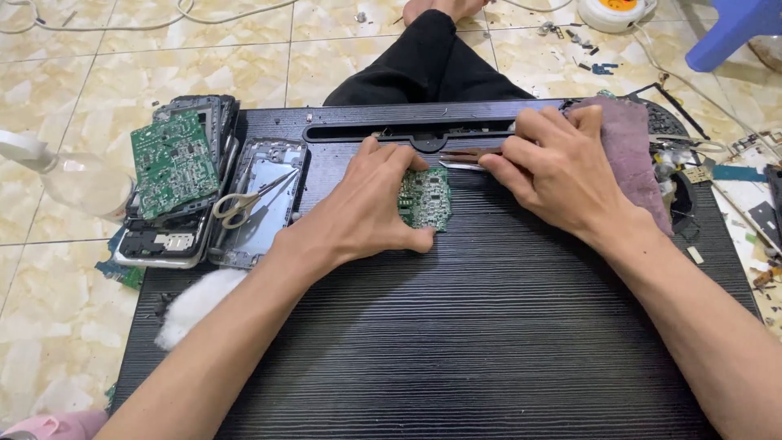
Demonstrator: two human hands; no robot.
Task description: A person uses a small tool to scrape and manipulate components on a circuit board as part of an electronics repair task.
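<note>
From the head camera, the left hand (364, 208) lies flat on a small green circuit board (426, 199), fingers spread along its top edge and thumb under its lower edge, pinning it to the black ribbed surface (456, 342). The board sits near the middle of the surface, just below a long slot. The right hand (562, 175) has its grip pressed together on thin tweezers (461, 158), whose tips reach the board's upper edge. A purple cloth (631, 147) lies behind that hand. To the left are scissors (248, 200) on an open phone shell, a larger green board (173, 163) on stacked parts, and white cotton (195, 303).
</note>
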